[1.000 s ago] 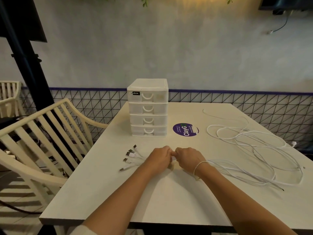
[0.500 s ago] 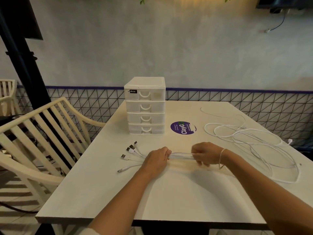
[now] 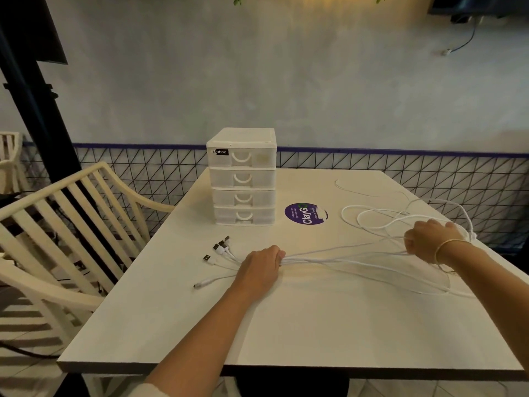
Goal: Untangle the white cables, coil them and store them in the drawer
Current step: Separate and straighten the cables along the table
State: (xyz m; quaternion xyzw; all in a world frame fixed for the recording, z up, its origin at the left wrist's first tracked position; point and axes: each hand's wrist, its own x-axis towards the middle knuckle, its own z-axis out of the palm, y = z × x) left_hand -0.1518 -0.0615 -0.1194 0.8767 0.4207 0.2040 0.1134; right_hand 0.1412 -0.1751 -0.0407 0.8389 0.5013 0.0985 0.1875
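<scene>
Several white cables [image 3: 340,257] stretch across the white table [image 3: 300,325] between my hands. My left hand [image 3: 262,265] pins the bundle near its plug ends, and the USB plugs [image 3: 219,249] fan out to its left. My right hand [image 3: 432,239] is closed on the same cables far to the right, lifted slightly above the table. Loose cable loops [image 3: 378,216] lie behind and under the right hand. A white four-drawer unit [image 3: 242,179] stands at the back left, all drawers shut.
A purple round sticker [image 3: 305,214] marks the table right of the drawer unit. A cream slatted chair [image 3: 63,224] stands close to the table's left edge. A black stand [image 3: 31,90] rises at the far left. A wire-mesh wall panel [image 3: 429,179] runs behind.
My right hand has slid rightwards along the cables, from touching the left hand to far right, pulling the bundle straight. My left hand stayed put on the plug ends.
</scene>
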